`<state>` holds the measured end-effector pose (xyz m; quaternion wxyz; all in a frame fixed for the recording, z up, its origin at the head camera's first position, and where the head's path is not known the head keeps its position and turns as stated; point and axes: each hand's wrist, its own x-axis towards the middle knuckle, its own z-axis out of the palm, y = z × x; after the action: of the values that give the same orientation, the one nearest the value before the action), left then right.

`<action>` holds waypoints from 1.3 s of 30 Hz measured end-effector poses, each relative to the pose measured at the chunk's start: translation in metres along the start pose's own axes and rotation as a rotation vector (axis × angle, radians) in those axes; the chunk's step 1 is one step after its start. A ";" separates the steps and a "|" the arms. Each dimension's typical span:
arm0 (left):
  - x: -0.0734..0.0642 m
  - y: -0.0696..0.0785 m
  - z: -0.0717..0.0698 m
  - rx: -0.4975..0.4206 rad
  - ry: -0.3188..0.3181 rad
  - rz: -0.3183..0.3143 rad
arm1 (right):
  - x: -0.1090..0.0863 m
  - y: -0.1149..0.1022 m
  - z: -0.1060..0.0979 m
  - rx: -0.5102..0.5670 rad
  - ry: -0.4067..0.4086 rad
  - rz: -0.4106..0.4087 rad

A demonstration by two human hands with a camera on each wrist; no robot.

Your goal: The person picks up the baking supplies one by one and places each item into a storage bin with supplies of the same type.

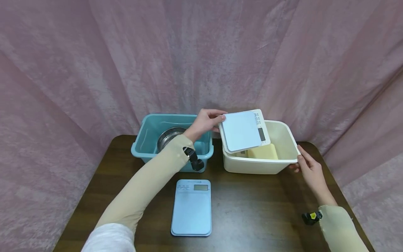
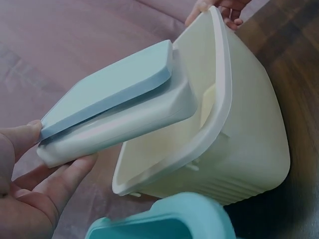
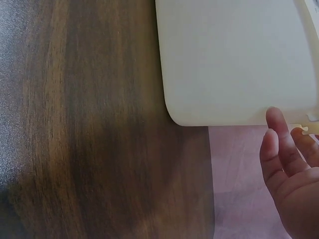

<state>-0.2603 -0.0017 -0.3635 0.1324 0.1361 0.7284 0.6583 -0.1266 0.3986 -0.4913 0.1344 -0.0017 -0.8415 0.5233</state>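
My left hand (image 1: 205,122) pinches a white kitchen scale (image 1: 241,130) by its left end, thumb on top and fingers underneath. The scale slants over the left part of a cream-white plastic bin (image 1: 255,167); its display end faces right. In the left wrist view, the far end of the scale overlaps the bin's opening. At the bin's right end, my right hand (image 1: 310,171) holds the rim, with fingers curled beneath the edge in the right wrist view. Inside the bin lies a pale yellow object (image 1: 262,152), partly hidden by the scale.
A teal bin (image 1: 151,156) stands left of the white one, with a round metal bowl (image 1: 168,137) inside, partly behind my left arm. A light blue kitchen scale (image 1: 191,213) lies flat on the dark wooden table (image 1: 252,210). Pink curtain (image 1: 201,63) hangs behind.
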 end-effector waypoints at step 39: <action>0.029 -0.032 0.054 0.171 -0.072 -0.073 | -0.012 -0.012 0.003 0.015 -0.007 -0.030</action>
<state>-0.2681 0.0559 -0.4006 0.1702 0.1441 0.7812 0.5830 -0.1136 0.3886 -0.4845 0.1391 0.0136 -0.8379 0.5277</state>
